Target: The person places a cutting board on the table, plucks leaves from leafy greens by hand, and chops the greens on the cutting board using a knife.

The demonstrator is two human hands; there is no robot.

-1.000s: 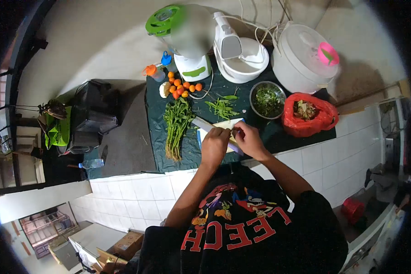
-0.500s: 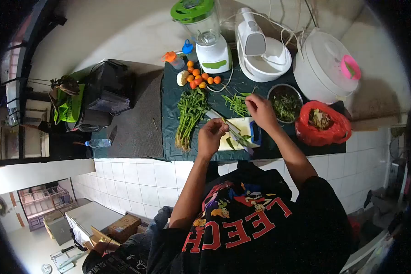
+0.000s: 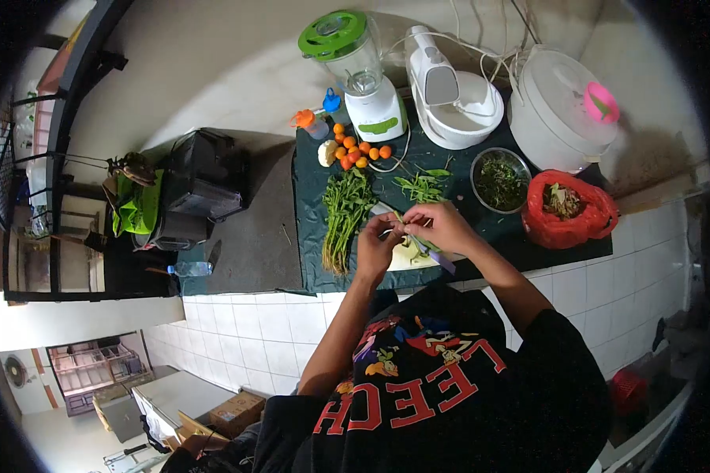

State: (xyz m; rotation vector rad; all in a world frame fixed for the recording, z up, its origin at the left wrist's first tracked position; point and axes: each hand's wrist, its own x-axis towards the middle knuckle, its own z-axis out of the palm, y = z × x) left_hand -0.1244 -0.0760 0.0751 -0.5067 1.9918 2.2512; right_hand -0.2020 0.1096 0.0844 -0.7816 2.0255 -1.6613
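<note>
My left hand (image 3: 376, 245) pinches a green vegetable stalk (image 3: 399, 221) above the cutting board. My right hand (image 3: 443, 226) is closed at the same stalk, its fingertips touching those of the left. Beneath both hands lies the pale cutting board (image 3: 406, 258), partly covered by them, with a knife (image 3: 443, 262) with a purple handle across it. Leafy greens with long stems (image 3: 345, 213) lie to the left of my left hand. Cut green pods (image 3: 422, 186) are just beyond my right hand, and a metal bowl of chopped greens (image 3: 500, 180) stands to its right.
An open red plastic bag (image 3: 538, 224) sits at the right. Behind are a blender (image 3: 375, 106), a white mixer (image 3: 455, 110) and a large white lidded container (image 3: 560, 110). Orange fruits (image 3: 361, 148) are near the blender. A water bottle (image 3: 190, 269) lies at the left.
My right hand was raised apart over the board half a second ago; it has come back left to meet my left hand at the stalk. The whole view has shifted slightly.
</note>
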